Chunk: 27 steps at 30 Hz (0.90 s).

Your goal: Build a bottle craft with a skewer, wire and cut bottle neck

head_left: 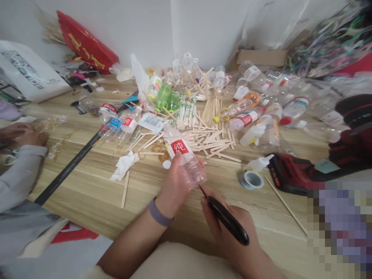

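A clear plastic bottle (190, 164) with a red label is in my left hand (177, 182), its fingers wrapped round the lower part. The bottle is tilted, with its base toward me. My right hand (235, 228) is closed on a black-handled pointed tool (228, 221). The tool's thin dark tip meets the bottle's base; whether it has gone through I cannot tell. Just beyond the bottle lie many loose wooden craft sticks (212, 139). A crumpled white tissue (124, 166) lies to the left of my left hand.
At the right are a red and black power tool (293, 174), a tape roll (252, 179) and a glue bottle (257, 163). Many plastic bottles (247, 116) crowd the back. A long black strip (72, 166) crosses the left side, near another person's hands (27, 135).
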Motion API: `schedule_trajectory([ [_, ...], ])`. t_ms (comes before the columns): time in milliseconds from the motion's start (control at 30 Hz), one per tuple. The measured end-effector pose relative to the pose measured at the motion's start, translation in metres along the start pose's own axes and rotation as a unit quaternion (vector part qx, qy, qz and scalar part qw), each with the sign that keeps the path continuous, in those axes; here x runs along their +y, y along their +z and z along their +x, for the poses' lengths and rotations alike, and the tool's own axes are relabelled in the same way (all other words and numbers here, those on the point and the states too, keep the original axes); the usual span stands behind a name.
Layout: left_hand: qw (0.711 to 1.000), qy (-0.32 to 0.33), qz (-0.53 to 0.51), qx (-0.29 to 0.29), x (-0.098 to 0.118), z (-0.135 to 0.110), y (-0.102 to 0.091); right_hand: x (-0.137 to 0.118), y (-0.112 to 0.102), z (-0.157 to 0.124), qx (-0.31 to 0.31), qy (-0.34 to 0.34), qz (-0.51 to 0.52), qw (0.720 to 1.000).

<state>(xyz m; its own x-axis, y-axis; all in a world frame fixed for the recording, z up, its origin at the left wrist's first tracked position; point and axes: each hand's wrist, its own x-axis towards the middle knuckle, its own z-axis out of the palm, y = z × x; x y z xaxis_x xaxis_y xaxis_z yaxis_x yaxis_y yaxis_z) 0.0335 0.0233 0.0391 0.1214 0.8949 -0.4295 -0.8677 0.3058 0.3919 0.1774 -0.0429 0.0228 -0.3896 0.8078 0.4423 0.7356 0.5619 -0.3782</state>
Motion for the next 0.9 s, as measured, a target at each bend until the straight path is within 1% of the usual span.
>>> schedule_trajectory([
  [267,1.0,0.006,-0.002,0.006,-0.0016,-0.0008,0.0002,-0.0012,0.0017,0.001,0.005,0.005,0.013,1.0],
  [400,1.0,-0.004,0.01,0.013,-0.0016,-0.0015,0.0005,-0.0018,0.0019,0.0023,0.021,-0.004,0.001,1.0],
  [533,1.0,-0.014,-0.001,0.015,-0.0016,-0.0012,-0.0005,-0.0014,0.0014,0.0027,0.029,-0.007,-0.006,1.0],
  [700,0.999,-0.025,-0.006,0.024,-0.0016,-0.0023,0.0006,-0.0006,0.0011,0.0021,0.025,0.0,-0.01,1.0],
  [767,0.999,-0.015,0.007,0.03,-0.0022,-0.0033,0.0018,-0.0004,0.0012,0.0016,0.023,-0.001,-0.006,1.0],
  [900,0.998,0.028,0.043,0.025,-0.004,-0.0052,0.0033,-0.0007,0.0009,0.001,0.026,-0.007,0.001,1.0],
])
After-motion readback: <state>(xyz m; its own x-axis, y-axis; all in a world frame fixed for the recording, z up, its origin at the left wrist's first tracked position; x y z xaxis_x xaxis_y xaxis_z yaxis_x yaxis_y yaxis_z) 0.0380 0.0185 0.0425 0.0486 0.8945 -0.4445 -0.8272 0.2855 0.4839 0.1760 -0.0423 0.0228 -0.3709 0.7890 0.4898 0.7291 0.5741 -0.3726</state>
